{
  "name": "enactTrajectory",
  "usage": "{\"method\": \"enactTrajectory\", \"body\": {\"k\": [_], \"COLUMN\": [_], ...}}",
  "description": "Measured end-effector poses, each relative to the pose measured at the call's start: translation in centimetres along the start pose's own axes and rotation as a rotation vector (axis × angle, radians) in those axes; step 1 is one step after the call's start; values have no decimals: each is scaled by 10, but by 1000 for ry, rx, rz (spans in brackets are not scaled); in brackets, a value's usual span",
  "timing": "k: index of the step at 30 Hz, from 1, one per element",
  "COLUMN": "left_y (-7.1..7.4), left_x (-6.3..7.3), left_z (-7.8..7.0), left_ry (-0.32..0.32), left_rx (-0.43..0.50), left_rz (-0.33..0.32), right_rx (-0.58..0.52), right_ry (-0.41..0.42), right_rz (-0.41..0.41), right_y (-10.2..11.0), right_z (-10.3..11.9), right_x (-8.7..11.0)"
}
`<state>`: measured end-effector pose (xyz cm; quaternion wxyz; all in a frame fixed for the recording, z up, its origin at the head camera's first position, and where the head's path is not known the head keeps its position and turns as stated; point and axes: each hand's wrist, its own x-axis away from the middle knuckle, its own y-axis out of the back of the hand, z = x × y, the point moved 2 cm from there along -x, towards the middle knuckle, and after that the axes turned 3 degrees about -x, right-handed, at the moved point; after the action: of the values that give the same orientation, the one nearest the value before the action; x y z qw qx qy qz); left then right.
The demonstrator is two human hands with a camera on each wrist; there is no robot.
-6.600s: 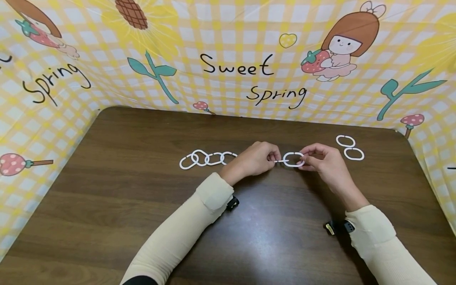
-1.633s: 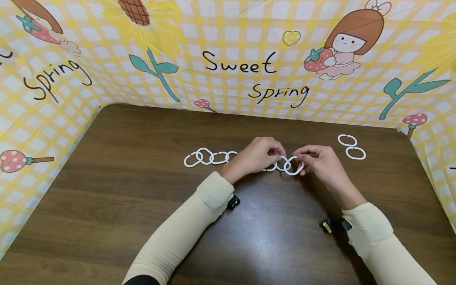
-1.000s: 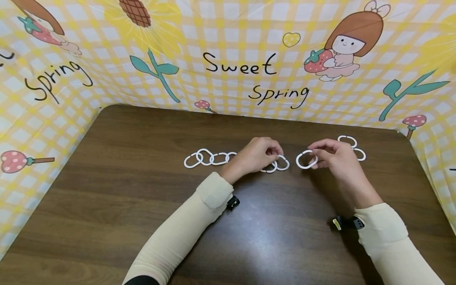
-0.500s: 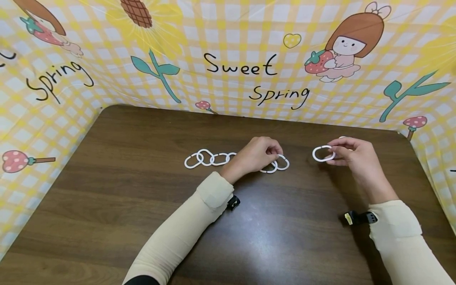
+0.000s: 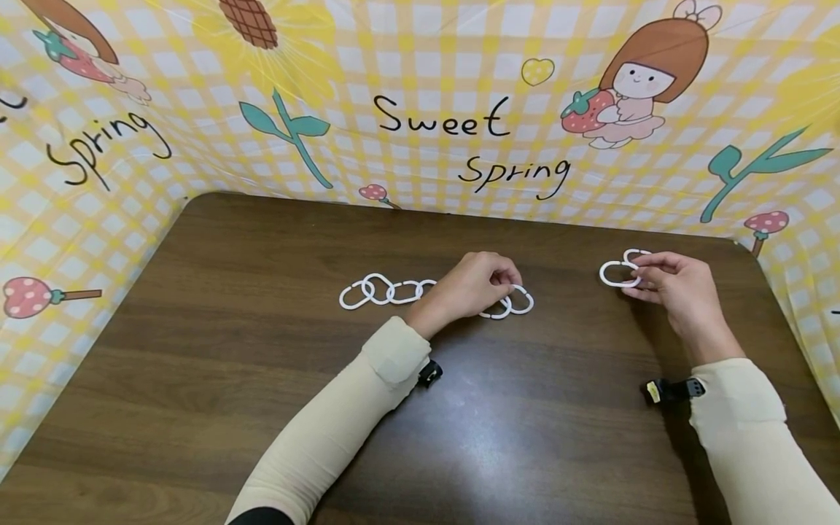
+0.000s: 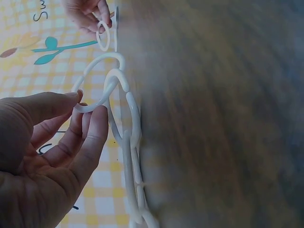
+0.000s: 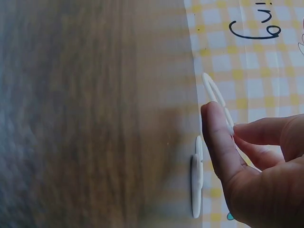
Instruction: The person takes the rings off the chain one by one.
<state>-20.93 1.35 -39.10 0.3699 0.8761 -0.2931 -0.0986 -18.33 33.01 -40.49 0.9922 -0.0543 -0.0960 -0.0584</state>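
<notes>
A chain of white oval plastic links (image 5: 377, 289) runs across the table's middle, partly hidden under my left hand (image 5: 469, 286). In the left wrist view, thumb and fingers pinch the end link (image 6: 97, 107), which hooks through its neighbour. A small gap shows in several of the links. Over at the right, my right hand (image 5: 682, 292) pinches a single loose link (image 5: 618, 275) by one side, a little above the table. Behind its fingers lies another loose link (image 5: 635, 253), mostly covered. The right wrist view has two loose links (image 7: 197, 185) on the table beside that hand.
The brown wooden table (image 5: 295, 408) has a patterned yellow checked cloth (image 5: 420, 65) standing along its back and sides. Cream sleeves (image 5: 341, 415) cover both forearms, with a small black camera (image 5: 669, 391) at each wrist.
The right hand has drawn one link away from the chain's end and carried it right, to the loose links. The left hand stays in place, pinching the chain's end link.
</notes>
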Motion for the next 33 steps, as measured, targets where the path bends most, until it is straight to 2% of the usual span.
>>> {"method": "enactTrajectory", "body": {"k": [6, 20, 29, 33], "left_y": [0, 1, 0, 0], "left_x": [-1, 1, 1, 1], "left_z": [0, 0, 1, 0], "left_ry": [1, -2, -4, -9], "left_rx": [-3, -3, -3, 4], "left_rz": [0, 1, 0, 1], "right_rx": [29, 332, 322, 391], "right_ry": [-21, -101, -93, -79], "right_rz": [-14, -71, -85, -92], "right_y": [1, -3, 0, -1], "right_z": [-1, -1, -2, -1], "right_x": [-4, -15, -17, -17]}}
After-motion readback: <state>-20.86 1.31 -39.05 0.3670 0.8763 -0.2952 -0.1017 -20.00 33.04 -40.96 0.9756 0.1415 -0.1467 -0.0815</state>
